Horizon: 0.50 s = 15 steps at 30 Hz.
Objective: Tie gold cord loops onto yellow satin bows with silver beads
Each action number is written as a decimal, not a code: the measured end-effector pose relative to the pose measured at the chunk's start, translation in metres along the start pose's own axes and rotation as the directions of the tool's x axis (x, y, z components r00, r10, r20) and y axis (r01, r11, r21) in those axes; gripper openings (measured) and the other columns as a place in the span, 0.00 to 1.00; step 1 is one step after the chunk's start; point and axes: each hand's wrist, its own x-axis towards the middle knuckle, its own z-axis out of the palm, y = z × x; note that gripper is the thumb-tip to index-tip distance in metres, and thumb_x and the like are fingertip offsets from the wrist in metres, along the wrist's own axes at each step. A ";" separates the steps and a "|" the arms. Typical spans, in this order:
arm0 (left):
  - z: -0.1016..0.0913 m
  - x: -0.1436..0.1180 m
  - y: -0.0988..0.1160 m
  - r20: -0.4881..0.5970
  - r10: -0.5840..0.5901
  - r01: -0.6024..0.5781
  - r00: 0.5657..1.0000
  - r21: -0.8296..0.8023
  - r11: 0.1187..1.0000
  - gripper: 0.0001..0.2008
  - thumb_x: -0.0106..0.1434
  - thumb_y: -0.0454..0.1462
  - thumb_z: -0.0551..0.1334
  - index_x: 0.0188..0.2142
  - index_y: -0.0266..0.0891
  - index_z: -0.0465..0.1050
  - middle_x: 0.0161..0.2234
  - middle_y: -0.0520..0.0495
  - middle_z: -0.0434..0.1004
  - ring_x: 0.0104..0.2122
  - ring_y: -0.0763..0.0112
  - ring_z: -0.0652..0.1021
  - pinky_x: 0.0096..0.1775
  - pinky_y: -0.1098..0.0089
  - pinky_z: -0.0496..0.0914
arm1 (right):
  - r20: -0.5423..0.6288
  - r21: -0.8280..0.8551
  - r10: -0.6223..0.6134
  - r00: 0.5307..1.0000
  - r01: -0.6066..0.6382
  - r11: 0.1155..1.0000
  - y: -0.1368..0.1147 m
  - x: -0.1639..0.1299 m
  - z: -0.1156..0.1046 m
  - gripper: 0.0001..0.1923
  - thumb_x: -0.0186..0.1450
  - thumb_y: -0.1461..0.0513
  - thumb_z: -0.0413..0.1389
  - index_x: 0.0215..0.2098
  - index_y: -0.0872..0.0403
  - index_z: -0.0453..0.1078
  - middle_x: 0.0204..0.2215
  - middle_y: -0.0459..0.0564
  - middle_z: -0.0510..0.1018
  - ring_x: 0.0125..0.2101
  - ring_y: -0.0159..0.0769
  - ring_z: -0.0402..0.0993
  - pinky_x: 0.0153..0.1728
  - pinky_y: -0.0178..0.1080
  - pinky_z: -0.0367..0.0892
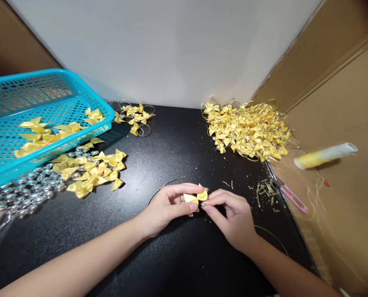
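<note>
Left hand [168, 206] pinches a yellow bow [196, 197] between closed fingers [188, 206] just above the surface [177, 156] (black, speckled); right hand [233, 216], fingers curled, touches its edge.

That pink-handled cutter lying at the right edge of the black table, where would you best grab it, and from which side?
Probably by the pink handle, coming from above and the near right. The pink-handled cutter lies flat and slanted, its metal tip toward the big bow heap, its handle end toward the cardboard, with bare space around it. Both the left hand and the right hand are pinching a yellow bow.
</note>
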 end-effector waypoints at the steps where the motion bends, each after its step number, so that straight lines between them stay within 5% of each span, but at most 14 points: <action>1: 0.001 0.000 -0.001 -0.004 -0.006 0.006 1.000 -0.009 1.000 0.12 0.55 0.37 0.71 0.40 0.46 0.82 0.45 0.48 0.79 0.34 0.76 0.75 0.33 0.78 0.71 | 0.001 0.020 -0.019 1.000 0.019 1.000 0.000 0.000 0.000 0.07 0.58 0.71 0.61 0.28 0.54 0.74 0.28 0.49 0.81 0.30 0.33 0.79 0.35 0.34 0.74; 5: 0.002 -0.001 -0.002 -0.042 -0.032 0.032 0.999 0.001 0.999 0.11 0.55 0.36 0.71 0.39 0.46 0.83 0.45 0.47 0.79 0.34 0.75 0.76 0.31 0.78 0.71 | 0.028 0.104 -0.030 0.999 0.027 0.994 0.001 -0.002 0.001 0.07 0.59 0.71 0.60 0.30 0.52 0.74 0.34 0.50 0.83 0.36 0.35 0.81 0.42 0.38 0.74; 10: 0.002 -0.004 -0.002 -0.041 0.031 -0.028 0.999 0.053 0.998 0.13 0.55 0.34 0.71 0.40 0.49 0.82 0.45 0.48 0.78 0.31 0.78 0.75 0.29 0.80 0.70 | 0.027 0.011 0.097 0.995 -0.097 0.995 0.001 -0.006 0.001 0.05 0.60 0.68 0.60 0.29 0.52 0.73 0.23 0.45 0.81 0.24 0.33 0.78 0.29 0.34 0.72; 15: 0.003 -0.006 -0.001 0.017 0.055 -0.055 0.998 0.029 0.998 0.14 0.55 0.34 0.71 0.42 0.51 0.82 0.47 0.48 0.75 0.30 0.78 0.74 0.25 0.80 0.70 | 0.078 -0.094 0.047 0.996 -0.040 0.995 0.002 -0.006 0.002 0.07 0.61 0.66 0.58 0.25 0.52 0.70 0.22 0.45 0.79 0.22 0.32 0.75 0.27 0.34 0.70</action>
